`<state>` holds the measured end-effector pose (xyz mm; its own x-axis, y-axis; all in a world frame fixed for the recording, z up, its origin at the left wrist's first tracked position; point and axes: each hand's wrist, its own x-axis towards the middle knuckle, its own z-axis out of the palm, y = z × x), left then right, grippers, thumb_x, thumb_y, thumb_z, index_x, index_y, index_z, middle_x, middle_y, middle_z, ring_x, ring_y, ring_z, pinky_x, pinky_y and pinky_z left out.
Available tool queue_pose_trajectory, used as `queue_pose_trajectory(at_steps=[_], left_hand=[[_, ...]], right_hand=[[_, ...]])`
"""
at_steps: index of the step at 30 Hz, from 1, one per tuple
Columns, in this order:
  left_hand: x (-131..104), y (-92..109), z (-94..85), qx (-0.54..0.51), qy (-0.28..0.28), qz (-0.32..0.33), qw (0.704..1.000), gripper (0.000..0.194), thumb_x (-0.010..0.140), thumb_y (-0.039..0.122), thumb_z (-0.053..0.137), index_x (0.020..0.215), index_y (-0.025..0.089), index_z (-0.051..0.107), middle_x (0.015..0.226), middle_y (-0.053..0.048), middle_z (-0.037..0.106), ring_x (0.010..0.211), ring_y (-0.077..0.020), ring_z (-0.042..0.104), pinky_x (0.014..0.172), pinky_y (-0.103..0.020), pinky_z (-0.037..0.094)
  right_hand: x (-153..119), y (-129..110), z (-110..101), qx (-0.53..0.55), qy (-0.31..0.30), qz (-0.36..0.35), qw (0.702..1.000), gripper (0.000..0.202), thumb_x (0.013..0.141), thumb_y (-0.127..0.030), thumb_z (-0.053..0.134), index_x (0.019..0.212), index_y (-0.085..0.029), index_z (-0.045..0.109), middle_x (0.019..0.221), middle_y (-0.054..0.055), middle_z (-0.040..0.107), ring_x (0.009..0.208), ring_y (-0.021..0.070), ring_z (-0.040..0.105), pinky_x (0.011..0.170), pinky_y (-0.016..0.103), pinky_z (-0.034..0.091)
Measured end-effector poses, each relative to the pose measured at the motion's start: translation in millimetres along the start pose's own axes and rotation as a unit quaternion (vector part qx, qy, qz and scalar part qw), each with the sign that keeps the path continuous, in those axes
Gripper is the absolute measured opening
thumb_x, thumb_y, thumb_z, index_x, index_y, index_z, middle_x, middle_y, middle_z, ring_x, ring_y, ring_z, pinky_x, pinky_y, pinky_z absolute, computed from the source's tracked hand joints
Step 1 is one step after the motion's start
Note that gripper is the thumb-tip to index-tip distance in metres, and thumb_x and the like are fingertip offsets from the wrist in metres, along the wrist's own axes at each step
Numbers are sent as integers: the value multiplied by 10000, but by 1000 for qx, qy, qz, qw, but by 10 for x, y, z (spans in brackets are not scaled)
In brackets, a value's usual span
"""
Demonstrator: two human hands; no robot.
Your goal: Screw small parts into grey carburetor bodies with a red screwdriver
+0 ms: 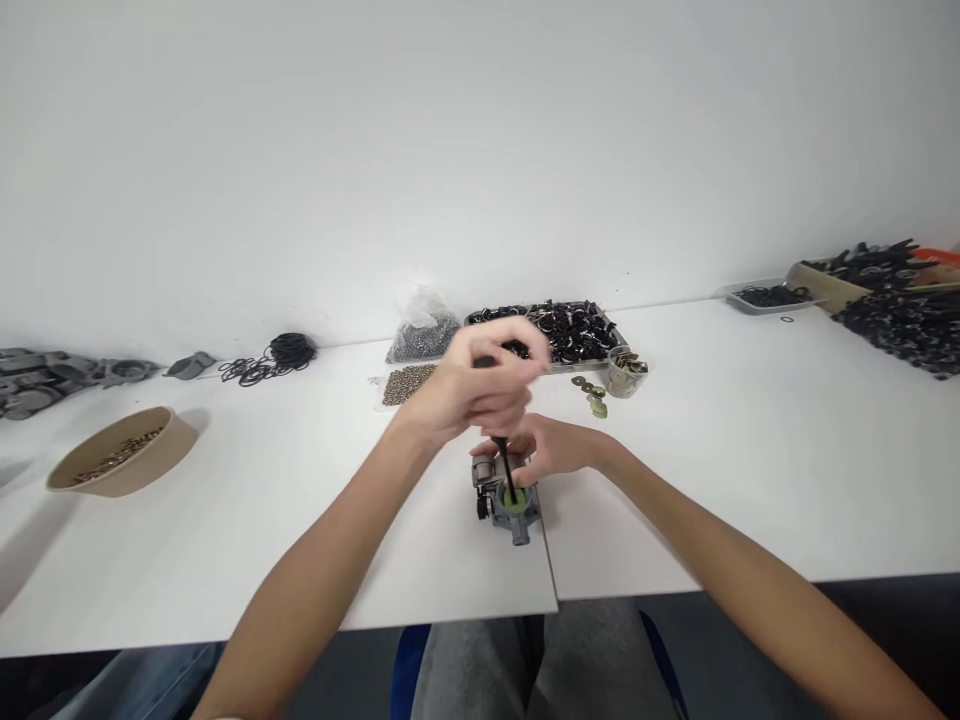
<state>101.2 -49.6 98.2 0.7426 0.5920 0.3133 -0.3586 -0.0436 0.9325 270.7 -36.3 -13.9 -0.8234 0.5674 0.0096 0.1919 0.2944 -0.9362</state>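
Observation:
My left hand (pixel 491 380) is wrapped round the handle of a black screwdriver (pixel 506 465), held nearly upright. Its shaft runs down into the round opening of a grey metal part (pixel 519 530), where a yellow-green disc (pixel 514 500) shows. Behind that opening, my right hand (pixel 544 448) grips the grey part, with its fingers on the top and far side. The part lies on the white table beside the seam between two tabletops. The screwdriver's tip meets the disc; a screw there cannot be made out.
Behind my hands are a tray of black parts (pixel 577 330), a bag of small screws (pixel 424 338), a tray of brassy pieces (pixel 405 384) and a cup of discs (pixel 627 374). A beige bowl (pixel 176 440) stands left, black rings (pixel 259 370) beyond it; bins (pixel 832 285) stand right.

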Motion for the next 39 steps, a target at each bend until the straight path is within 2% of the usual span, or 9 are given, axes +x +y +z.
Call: queue_pose_trajectory(at_steps=[4,7,14,17,20,23,30,34,39], left_hand=[[-228,381,-399,-77,234,135,960,37,914,169,596,890,182,620,437,110,234,309,-30,169,283,-168,165],[-391,426,-781,-112,339,198,913,144,971,149,496,856,162,583,460,97,235,344,-33,218,333,-169,220],[-661,-662,-1444,-163,459,118,865,387,931,99,514,624,184,296,467,95,205,381,-35,235,406,-171,279],[-704,-984,-1527,-166,465,89,865,349,866,106,610,651,176,344,485,95,252,398,-35,264,425,-178,286],[-713,-1058,-1525,-158,453,80,874,219,814,132,656,724,156,458,514,80,330,453,-50,355,494,-194,366],[-711,-1041,-1494,-141,436,72,886,147,751,143,657,864,138,562,576,44,444,542,-81,468,605,-243,459],[-672,-960,-1355,12,369,-6,930,411,643,117,739,1037,125,622,836,-59,693,816,-189,675,875,-381,530],[-663,-895,-1237,176,299,-108,932,437,679,248,823,1066,116,669,844,-114,743,735,-212,689,756,-362,529],[-690,-971,-1181,378,249,-141,880,278,664,322,839,853,158,716,799,-69,710,678,-152,566,630,-275,409]], right_hand=[[12,31,3,9,-17,-15,1000,581,768,-312,763,1326,-200,646,1211,100,653,952,166,647,831,280,526],[12,9,5,-7,-17,-15,1000,560,794,-314,739,1338,-228,638,1233,96,641,1016,177,632,895,302,513],[5,-56,19,-11,-17,-3,1000,560,796,-339,757,1335,-253,631,1301,77,627,1127,198,592,986,332,475],[0,-57,20,14,-16,26,999,609,795,-381,769,1363,-247,598,1333,83,617,1204,220,571,1015,350,466],[6,-31,10,43,12,47,998,600,820,-427,741,1354,-199,592,1281,104,644,1147,212,610,970,351,500],[24,23,-23,32,103,38,993,451,866,-421,684,1237,-165,659,1176,102,691,1052,193,646,913,342,521],[5,202,-204,-130,316,34,939,215,901,-296,591,1009,-168,726,1030,75,731,900,174,647,795,311,497],[-19,333,-290,-225,347,43,909,201,904,-241,540,965,-162,715,971,64,721,804,156,615,732,295,465],[-22,304,-304,-242,340,46,908,189,916,-251,547,936,-161,712,953,59,708,807,156,593,748,305,442]])
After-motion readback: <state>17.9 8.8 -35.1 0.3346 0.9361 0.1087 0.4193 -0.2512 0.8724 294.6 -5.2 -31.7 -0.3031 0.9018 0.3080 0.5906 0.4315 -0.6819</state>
